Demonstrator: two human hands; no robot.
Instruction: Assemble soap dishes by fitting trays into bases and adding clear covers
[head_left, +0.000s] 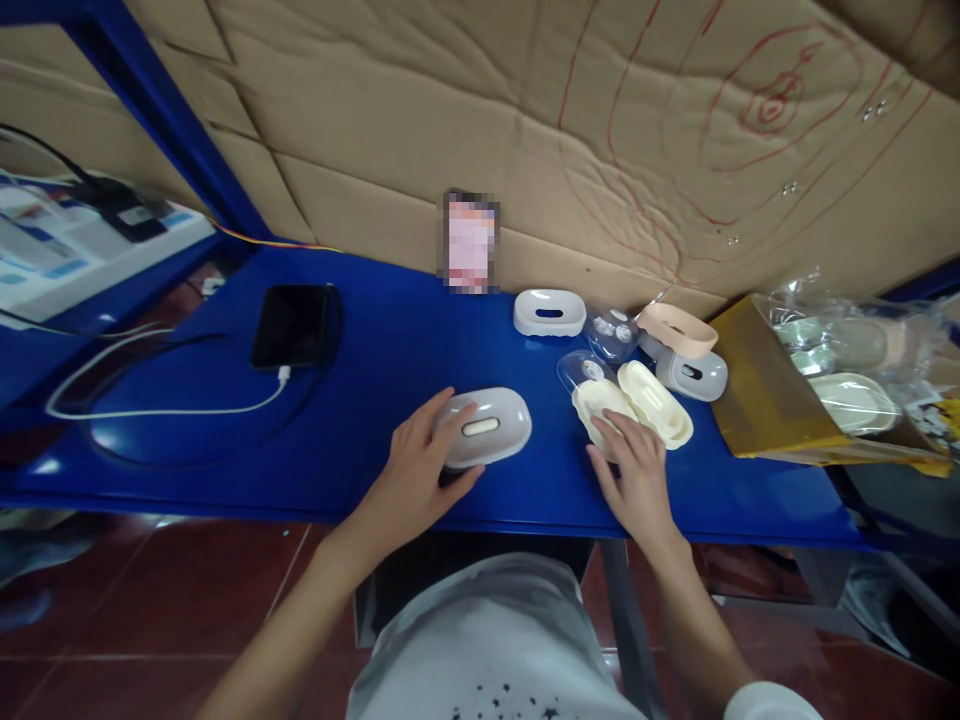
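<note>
My left hand [424,455] curves round the left side of a glossy grey oval soap dish [506,425] with a cream bar-shaped insert in its middle slot. Its thumb is at the near edge and a finger lies across the top. On the right, my right hand [634,465] rests its parted fingers over a cream oval tray [592,398], partly hiding it. Touching that tray is a second cream oval piece [656,405] with a raised inner rim. Behind the first tray lies a clear plastic cover [577,370].
A white slotted oval piece [550,325], a clear dome [611,330], a peach piece [679,332] and a grey slotted piece [705,378] lie behind. A cardboard box [750,400] with bagged parts stands right. A black phone [289,325] with a white cable lies left.
</note>
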